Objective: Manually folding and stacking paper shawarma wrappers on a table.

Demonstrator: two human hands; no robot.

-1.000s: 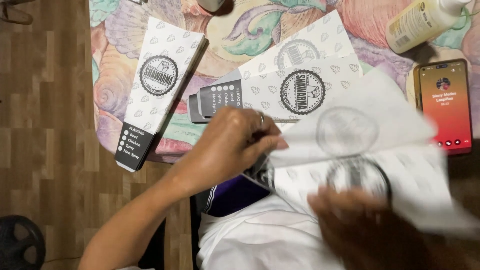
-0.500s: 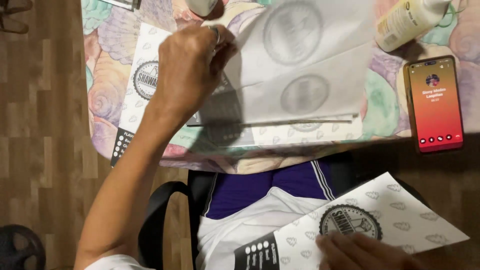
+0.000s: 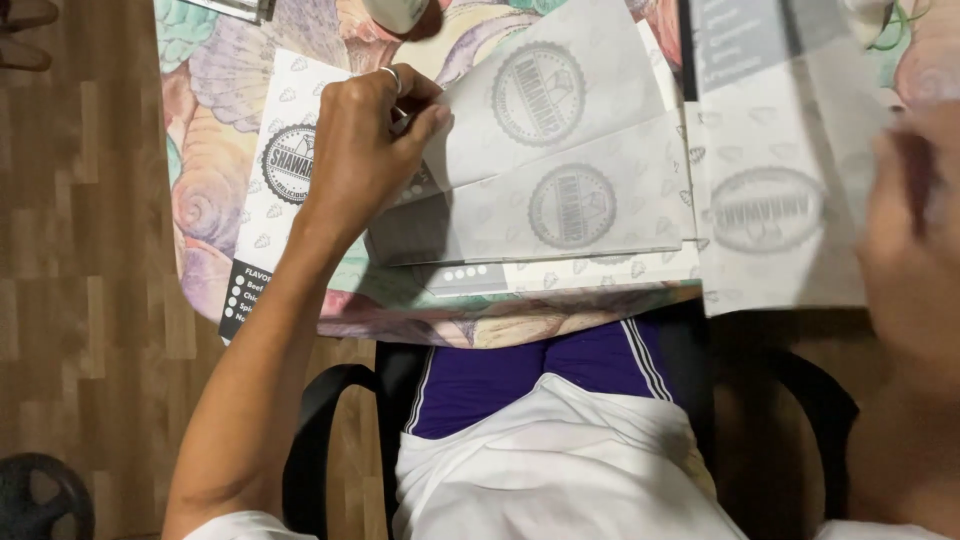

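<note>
My left hand point(image 3: 362, 150), with a ring on one finger, pinches the left corner of a white printed paper sheet point(image 3: 560, 170) that lies face down on a stack of similar sheets point(image 3: 590, 268) on the table. A folded paper sleeve point(image 3: 272, 190) with a round black stamp lies under my left hand. My right hand point(image 3: 915, 230) is blurred at the right edge. It holds up another white paper sheet point(image 3: 770, 190) with a round stamp, close to the camera.
The table carries a colourful patterned cloth point(image 3: 205, 200). A pale rounded object point(image 3: 398, 12) stands at its far edge. My purple shorts point(image 3: 520, 375), white shirt and a black chair arm point(image 3: 318, 440) are below. Wooden floor point(image 3: 80, 300) lies left, with a dark round weight point(image 3: 40, 495).
My right hand has raised its paper sheet from my lap up in front of the camera at the right, hiding the phone and the bottle. My left hand stays on the stack.
</note>
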